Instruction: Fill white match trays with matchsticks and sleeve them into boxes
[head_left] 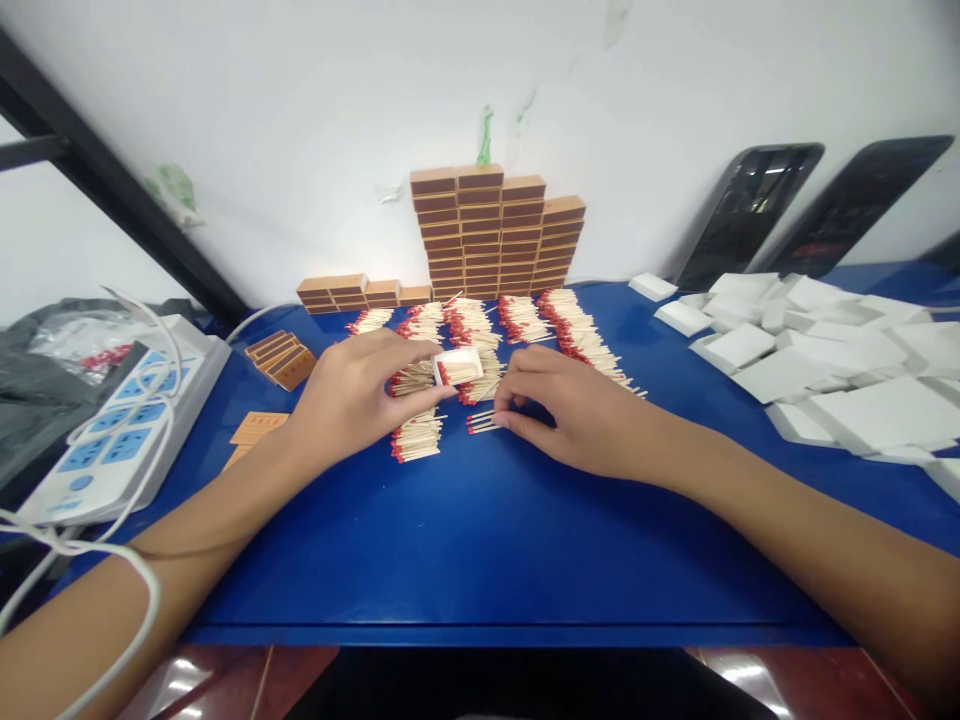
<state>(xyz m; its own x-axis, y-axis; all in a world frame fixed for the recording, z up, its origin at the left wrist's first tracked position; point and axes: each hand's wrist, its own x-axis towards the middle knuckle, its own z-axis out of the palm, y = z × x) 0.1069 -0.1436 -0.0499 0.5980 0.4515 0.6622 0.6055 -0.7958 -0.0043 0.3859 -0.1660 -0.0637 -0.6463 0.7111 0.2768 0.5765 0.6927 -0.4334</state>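
My left hand holds a small white matchbox tray between thumb and fingers, with red-tipped matches lying in it. My right hand rests on the blue table, its fingertips pinched on a small bunch of matches. Bundles of red-tipped matches lie in rows just beyond both hands, and one bundle lies under my left hand.
A stack of brown matchbox sleeves stands against the wall, with a lower row to its left. White trays are piled at the right. A power strip with cables lies at the left. Two dark panels lean on the wall.
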